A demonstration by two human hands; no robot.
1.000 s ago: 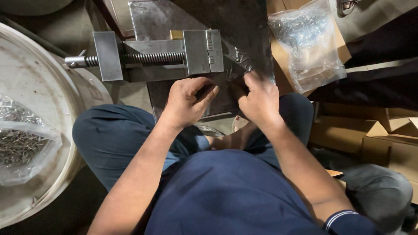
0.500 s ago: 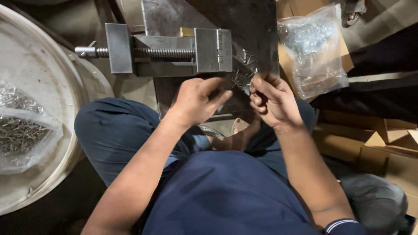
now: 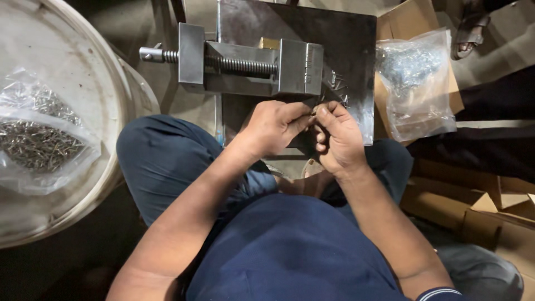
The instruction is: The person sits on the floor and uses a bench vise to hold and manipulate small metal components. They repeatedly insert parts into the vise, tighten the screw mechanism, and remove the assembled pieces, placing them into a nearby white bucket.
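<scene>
Both hands meet over the dark steel plate (image 3: pixel 356 67): left hand (image 3: pixel 274 127) and right hand (image 3: pixel 337 136) pinch a small metal piece (image 3: pixel 315 110) between fingertips. Beyond, a vise (image 3: pixel 251 60); plastic bags of fasteners (image 3: pixel 415 78) flank it.

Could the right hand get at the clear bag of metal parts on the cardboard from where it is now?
Probably yes. The right hand sits near the dark plate's edge, and the clear bag lies just beyond it, with nothing between.
</scene>
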